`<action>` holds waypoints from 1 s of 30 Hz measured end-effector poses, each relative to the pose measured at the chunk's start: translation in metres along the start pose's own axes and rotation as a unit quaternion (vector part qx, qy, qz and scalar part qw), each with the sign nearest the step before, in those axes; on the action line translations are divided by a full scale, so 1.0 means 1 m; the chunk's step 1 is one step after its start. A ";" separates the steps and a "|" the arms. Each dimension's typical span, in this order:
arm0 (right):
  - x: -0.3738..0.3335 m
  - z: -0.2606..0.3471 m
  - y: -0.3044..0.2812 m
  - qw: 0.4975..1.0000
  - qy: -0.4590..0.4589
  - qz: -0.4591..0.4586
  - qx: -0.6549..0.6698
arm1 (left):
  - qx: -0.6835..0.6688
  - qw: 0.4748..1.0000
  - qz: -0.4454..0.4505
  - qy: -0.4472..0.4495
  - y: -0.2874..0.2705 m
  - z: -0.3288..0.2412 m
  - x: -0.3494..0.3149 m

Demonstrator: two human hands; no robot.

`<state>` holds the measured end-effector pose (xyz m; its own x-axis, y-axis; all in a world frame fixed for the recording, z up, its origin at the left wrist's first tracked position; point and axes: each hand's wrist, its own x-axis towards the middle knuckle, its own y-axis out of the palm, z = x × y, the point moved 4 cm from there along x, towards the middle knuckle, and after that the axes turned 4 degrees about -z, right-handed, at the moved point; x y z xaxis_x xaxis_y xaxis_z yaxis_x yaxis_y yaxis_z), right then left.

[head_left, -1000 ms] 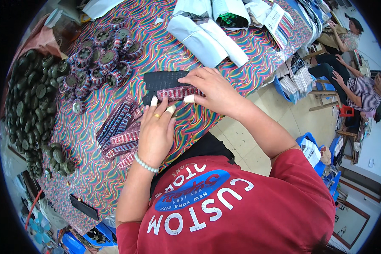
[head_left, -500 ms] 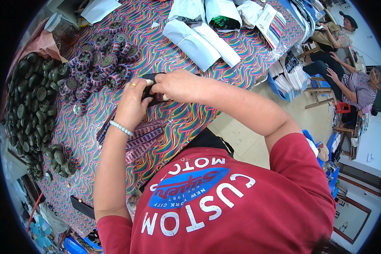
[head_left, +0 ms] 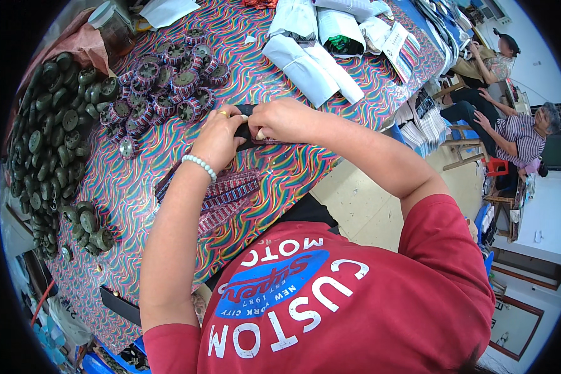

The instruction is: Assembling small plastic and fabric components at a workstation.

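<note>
My left hand, with a ring and a pale bead bracelet, is closed on a black piece whose kind I cannot make out. From the other side my right hand pinches the same piece, thumb and fingers pressed together. Pale covers sit on some fingertips. A bit of patterned red band shows under the right fingers; the rest is hidden by my hands. Just below them, flat woven-pattern strips lie on the table. Beyond my left hand is a heap of round pieces edged with patterned band.
Dark green round pieces are heaped at the left, with a smaller group nearer me. White packets lie at the far side of the colourful tablecloth. A jar stands far left. Two people sit at the right.
The whole view has shifted slightly, with the table things now farther right. My hands stay together on the black piece, with the fingers slightly repositioned.
</note>
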<state>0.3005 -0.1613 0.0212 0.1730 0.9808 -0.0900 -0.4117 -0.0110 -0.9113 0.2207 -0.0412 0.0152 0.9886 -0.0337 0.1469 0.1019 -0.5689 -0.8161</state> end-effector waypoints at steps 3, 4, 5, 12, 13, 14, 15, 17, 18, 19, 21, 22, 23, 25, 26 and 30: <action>-0.002 0.004 -0.003 0.997 0.009 -0.072 0.024 | 0.014 0.999 0.031 0.005 0.000 0.001 0.003; -0.001 0.004 -0.003 0.998 0.001 -0.062 0.013 | 0.012 0.999 0.032 0.007 -0.001 0.001 0.004; 0.000 0.004 -0.002 0.999 -0.009 -0.052 0.003 | 0.007 0.999 0.034 -0.002 0.000 0.002 0.006; 0.005 0.005 -0.003 0.999 0.033 0.004 0.018 | 0.015 0.999 0.043 -0.017 0.001 0.000 0.007; 0.007 0.005 -0.002 0.999 0.031 0.011 0.010 | 0.021 0.998 0.048 -0.016 0.002 -0.002 0.007; 0.009 0.005 -0.003 0.999 0.030 0.019 0.002 | 0.020 0.998 0.051 -0.016 0.003 -0.001 0.008; 0.011 0.006 -0.004 0.999 0.030 0.019 0.004 | 0.020 0.998 0.051 -0.022 0.003 0.001 0.009; 0.015 0.007 -0.005 0.999 -0.002 0.046 -0.014 | 0.015 0.998 0.061 -0.027 0.004 0.004 0.011; 0.015 0.005 -0.005 0.999 -0.002 0.048 -0.010 | 0.013 0.997 0.064 -0.030 0.005 0.005 0.011; 0.015 0.004 -0.005 0.999 -0.011 0.045 -0.017 | 0.024 0.998 0.058 -0.020 0.006 0.006 0.012; 0.017 0.004 -0.007 0.998 -0.017 0.052 -0.028 | 0.029 0.998 0.052 -0.004 0.006 0.008 0.014; 0.018 0.004 -0.007 0.998 -0.018 0.057 -0.023 | 0.031 0.998 0.053 -0.004 0.006 0.009 0.015; 0.020 0.004 -0.008 0.998 -0.021 0.052 -0.014 | 0.027 0.998 0.057 -0.012 0.005 0.012 0.014; 0.023 -0.001 -0.010 0.999 -0.030 0.036 0.005 | 0.029 0.998 0.059 -0.014 0.001 0.012 0.016; 0.021 0.000 -0.007 0.999 -0.032 0.033 0.003 | 0.035 0.997 0.070 -0.014 0.003 0.011 0.013; 0.014 -0.006 -0.003 0.999 -0.015 0.025 0.022 | 0.030 0.998 0.062 -0.006 -0.001 0.002 0.018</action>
<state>0.3094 -0.1485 0.0205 0.1249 0.9845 -0.1231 -0.4581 -0.0528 -0.8873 0.2389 -0.0391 0.0176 0.9952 -0.0908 0.0357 -0.0157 -0.5105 -0.8597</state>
